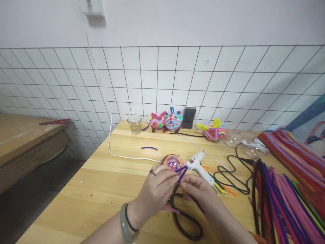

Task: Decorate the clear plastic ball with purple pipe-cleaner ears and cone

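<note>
Between my two hands is a purple pipe cleaner (183,173), bent into a sharp V near the top. My left hand (158,184) pinches one end of it, fingers closed. My right hand (196,191) pinches the other part, and its tail sticks out below the palm. Just behind my left hand rests a clear ball (173,163) with coloured swirls, partly covered by the fingers. Under my hands lie black-handled scissors (188,225), their blades mostly hidden. Pink pipe cleaner pieces (171,209) lie beside them.
A white glue gun (200,167) lies right of the ball, near a black cord (232,179). Bundles of coloured pipe cleaners (284,203) fill the right side. Decorated fish figures (173,122), a glass cup (134,124) and clear balls (232,139) stand along the back. A short purple piece (149,148) lies mid-table.
</note>
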Available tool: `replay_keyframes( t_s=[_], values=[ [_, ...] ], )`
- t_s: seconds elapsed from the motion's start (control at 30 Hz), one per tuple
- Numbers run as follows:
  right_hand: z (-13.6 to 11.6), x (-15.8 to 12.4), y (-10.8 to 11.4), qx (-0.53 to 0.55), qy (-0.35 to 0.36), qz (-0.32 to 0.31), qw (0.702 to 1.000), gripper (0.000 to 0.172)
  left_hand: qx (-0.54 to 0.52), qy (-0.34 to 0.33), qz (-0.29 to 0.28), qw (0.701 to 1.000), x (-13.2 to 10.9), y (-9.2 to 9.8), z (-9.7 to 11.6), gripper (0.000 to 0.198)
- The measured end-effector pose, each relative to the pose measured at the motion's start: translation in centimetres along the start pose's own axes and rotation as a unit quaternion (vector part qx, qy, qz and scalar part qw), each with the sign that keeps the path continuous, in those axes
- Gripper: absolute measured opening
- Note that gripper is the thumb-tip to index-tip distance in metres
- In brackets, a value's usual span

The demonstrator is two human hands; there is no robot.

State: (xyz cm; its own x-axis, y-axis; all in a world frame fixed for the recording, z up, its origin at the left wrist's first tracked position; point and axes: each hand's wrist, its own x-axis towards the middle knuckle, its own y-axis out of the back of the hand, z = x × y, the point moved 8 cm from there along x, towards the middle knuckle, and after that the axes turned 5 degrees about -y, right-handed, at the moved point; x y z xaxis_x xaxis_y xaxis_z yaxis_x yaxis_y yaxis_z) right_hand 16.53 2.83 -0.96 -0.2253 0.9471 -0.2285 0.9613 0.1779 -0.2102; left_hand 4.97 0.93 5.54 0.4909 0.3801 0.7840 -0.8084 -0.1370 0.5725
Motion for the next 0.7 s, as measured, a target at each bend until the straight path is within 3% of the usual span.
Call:
replay_keyframes(
  t_s=[0.27,0.43,0.53,0.7],
  values=[
    [-0.2,-0.1,-0.4,-0.025,0.016,0.003,1.0,0.033,-0.033,0.03,0.023,0.999,-0.3,0.4,-0.3,0.033],
    [0.2,-0.1,-0.4,-0.004,0.011,0.011,1.0,0.031,-0.118,0.159,0.046,0.979,-0.8,0.5,-1.8,0.027],
    [0.6,0.0,-0.4,0.013,0.009,0.012,1.0,0.027,-0.167,0.293,0.085,0.938,-1.5,0.5,-3.5,0.016],
    [1.3,0.3,-0.1,0.034,0.015,0.031,0.999,0.026,-0.299,0.453,0.125,0.831,-2.9,-0.8,-5.3,0.012]
  ],
)
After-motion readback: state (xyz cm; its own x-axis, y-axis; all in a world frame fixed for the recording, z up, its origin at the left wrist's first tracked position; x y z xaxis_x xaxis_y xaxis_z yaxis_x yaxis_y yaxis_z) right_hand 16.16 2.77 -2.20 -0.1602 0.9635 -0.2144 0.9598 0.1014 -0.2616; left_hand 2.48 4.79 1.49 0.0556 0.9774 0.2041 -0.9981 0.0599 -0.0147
